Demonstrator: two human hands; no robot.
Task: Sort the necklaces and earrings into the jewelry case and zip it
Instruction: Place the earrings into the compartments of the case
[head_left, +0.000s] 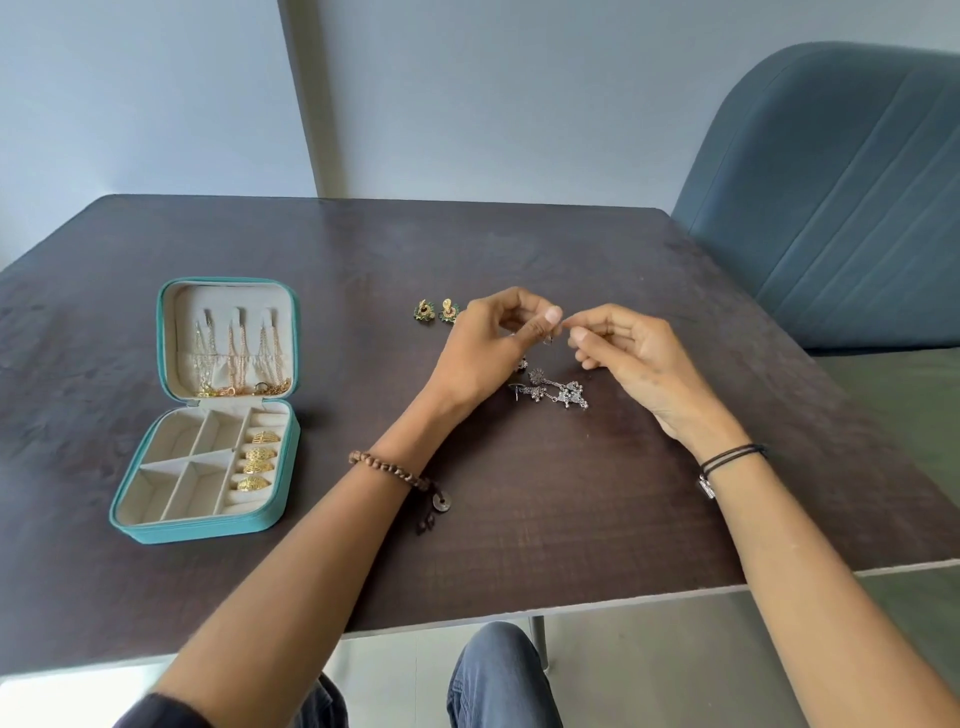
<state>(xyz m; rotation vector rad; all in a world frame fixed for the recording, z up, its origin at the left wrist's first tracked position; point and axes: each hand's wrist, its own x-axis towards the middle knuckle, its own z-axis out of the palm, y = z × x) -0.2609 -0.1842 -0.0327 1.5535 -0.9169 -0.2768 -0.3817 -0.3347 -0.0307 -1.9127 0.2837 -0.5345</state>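
The teal jewelry case (135, 525) lies open on the left of the dark table. Gold necklaces (236, 353) hang in its lid, and gold rings (257, 460) fill the right column of the base. My left hand (491, 343) and my right hand (621, 348) meet above the table's middle, pinching a small silver earring (548, 339) between their fingertips. Silver dangling earrings (556, 392) lie on the table just under my hands. A pair of green and gold earrings (436, 310) lies to the left of my left hand.
The case's other base compartments (176, 467) hold nothing. A blue padded chair (831, 197) stands at the table's far right corner. The table's near edge (519, 616) runs above my knees.
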